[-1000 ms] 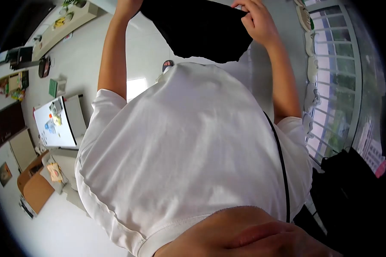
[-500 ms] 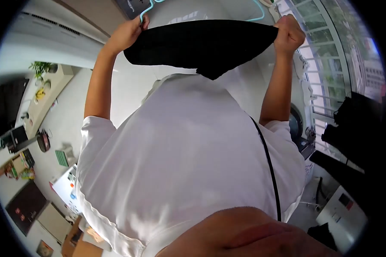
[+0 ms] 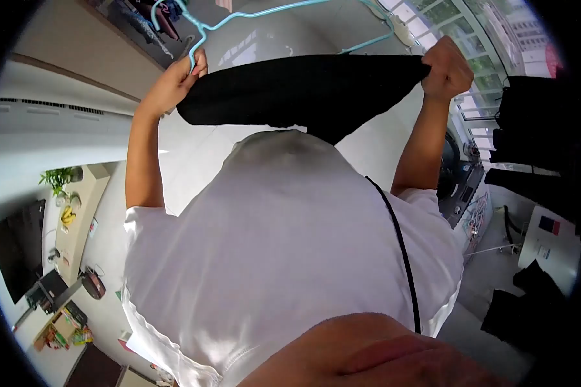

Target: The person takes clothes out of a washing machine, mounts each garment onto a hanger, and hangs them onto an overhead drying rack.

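A black garment [image 3: 303,87] is stretched sideways in front of my chest, with a narrower part hanging down near its middle. My left hand [image 3: 179,80] is closed around its left end and also around the light blue clothes hanger [image 3: 265,13]. At the opposite end, my right hand [image 3: 447,71] grips the cloth in a fist. The hanger extends beyond the garment, rising from my left hand and crossing toward the right. Part of it passes behind the cloth, so I cannot tell how the two are joined there.
Barred windows [image 3: 455,39] run along the right, near dark hanging clothes [image 3: 536,122] and a dark machine [image 3: 461,190]. On the left are a wall-mounted screen [image 3: 19,248] and a shelf [image 3: 87,206] with a plant and bananas. Pale floor tiles [image 3: 193,151] lie below.
The hanger has come further into view above the cloth. Both hands and the garment sit slightly lower in view and a little wider apart. The room has shifted as my head moved.
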